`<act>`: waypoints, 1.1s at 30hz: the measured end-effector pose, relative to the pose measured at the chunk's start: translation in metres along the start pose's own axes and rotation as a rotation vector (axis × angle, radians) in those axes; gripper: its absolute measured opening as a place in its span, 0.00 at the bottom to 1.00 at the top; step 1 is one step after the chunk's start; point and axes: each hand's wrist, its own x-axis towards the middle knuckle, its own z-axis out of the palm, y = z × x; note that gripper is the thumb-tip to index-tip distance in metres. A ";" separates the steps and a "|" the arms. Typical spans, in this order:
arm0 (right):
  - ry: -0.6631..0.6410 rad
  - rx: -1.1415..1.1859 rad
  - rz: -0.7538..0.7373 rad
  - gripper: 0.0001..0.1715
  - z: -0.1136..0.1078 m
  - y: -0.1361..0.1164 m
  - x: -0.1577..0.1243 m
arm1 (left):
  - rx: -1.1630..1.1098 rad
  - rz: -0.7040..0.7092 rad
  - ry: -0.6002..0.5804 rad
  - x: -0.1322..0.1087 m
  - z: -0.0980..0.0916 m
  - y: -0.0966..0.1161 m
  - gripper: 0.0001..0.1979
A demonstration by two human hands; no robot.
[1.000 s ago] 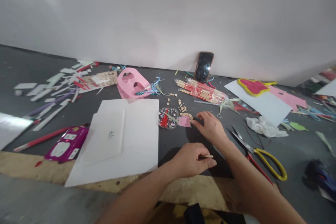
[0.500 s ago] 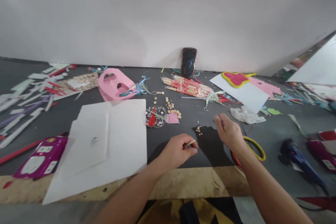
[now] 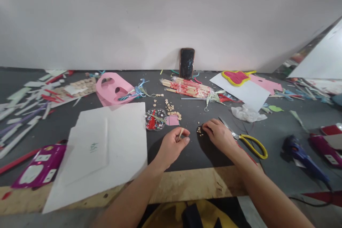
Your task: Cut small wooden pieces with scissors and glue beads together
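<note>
Beside a few small pale pieces (image 3: 200,131) on the dark table (image 3: 192,110), lowered the right hand (image 3: 220,135) just now from in front of the scissors (image 3: 244,137), with fingers bent and bunched at the edge of the pieces. Seems to mean attention given to these pieces. Nearby, pinching a short pale stick (image 3: 181,133) between thumb and fingers of the left hand (image 3: 172,145), turned more upright now and closer to the pink square (image 3: 173,120). Cannot tell if the right fingertips pressed together or pinching any piece. Cannot see part of the scissors, covered by the right forearm (image 3: 243,160), nor the stick's lower end, closed inside the left hand.
</note>
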 end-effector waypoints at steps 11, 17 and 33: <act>0.002 -0.022 -0.007 0.12 0.000 -0.007 -0.001 | 0.014 0.010 -0.010 0.000 0.001 0.004 0.06; 0.018 -0.025 0.024 0.11 0.000 0.000 0.000 | 0.009 0.004 -0.016 0.000 0.001 0.004 0.06; 0.013 -0.048 0.032 0.10 0.004 -0.010 -0.004 | -0.037 0.034 0.007 0.001 0.002 -0.003 0.12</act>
